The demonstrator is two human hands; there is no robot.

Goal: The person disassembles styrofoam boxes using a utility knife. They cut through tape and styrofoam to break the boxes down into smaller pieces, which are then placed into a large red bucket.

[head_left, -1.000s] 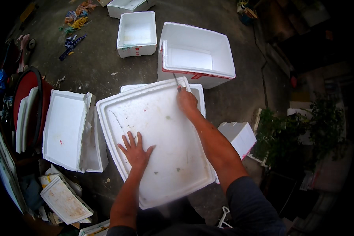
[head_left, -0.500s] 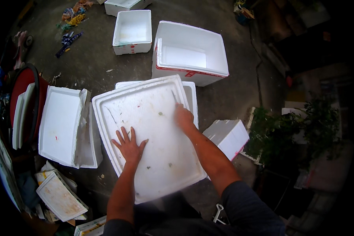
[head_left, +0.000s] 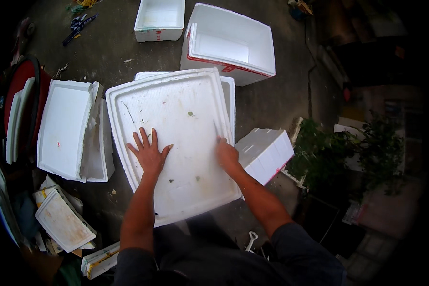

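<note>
Foam lid (head_left: pixel 183 152) lies beneath left grip (head_left: pixel 151 156), right grip (head_left: pixel 227 153) and knife (head_left: pixel 216 129).

This appeared to be a rough yard or makeshift work area, though whether a roof covered it could not be told. A littered concrete floor (head_left: pixel 114 52) spread beyond the large polystyrene lid (head_left: pixel 195 157), and open polystyrene boxes (head_left: pixel 233 31) stood past the lid's far edge. Left of the lid, a dark-rimmed red tub (head_left: pixel 44 90) held white foam slabs (head_left: pixel 17 121); a brown-stained foam panel (head_left: pixel 64 221) lay to its lower left. Leafy plants (head_left: pixel 319 152) stood right of the lid.
</note>
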